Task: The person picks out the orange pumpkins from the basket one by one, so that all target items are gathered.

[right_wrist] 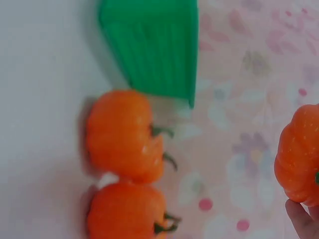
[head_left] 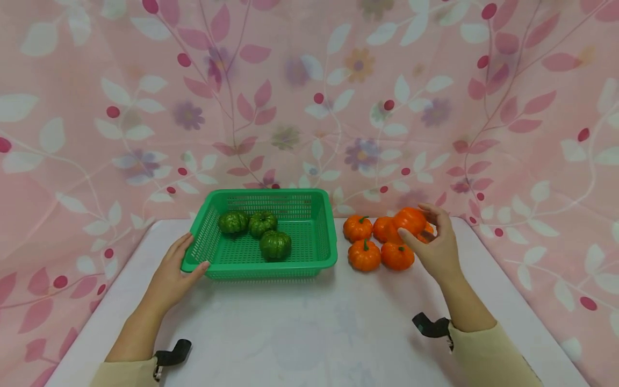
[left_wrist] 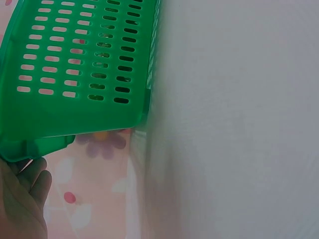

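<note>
My right hand holds an orange mini pumpkin between thumb and fingers, raised over other orange pumpkins on the table. That held pumpkin shows at the right edge of the right wrist view, with fingertips under it. At the left front corner of a green plastic basket, my left hand touches the rim, its fingers extended along the left side and thumb at the front. Three green pumpkins lie inside the basket. In the left wrist view, fingers meet the rim's corner.
A white cloth covers the table. Behind it hangs a pink floral curtain. The orange pumpkins sit close together just right of the basket, near the table's back edge. Black wrist cameras stick out from both sleeves.
</note>
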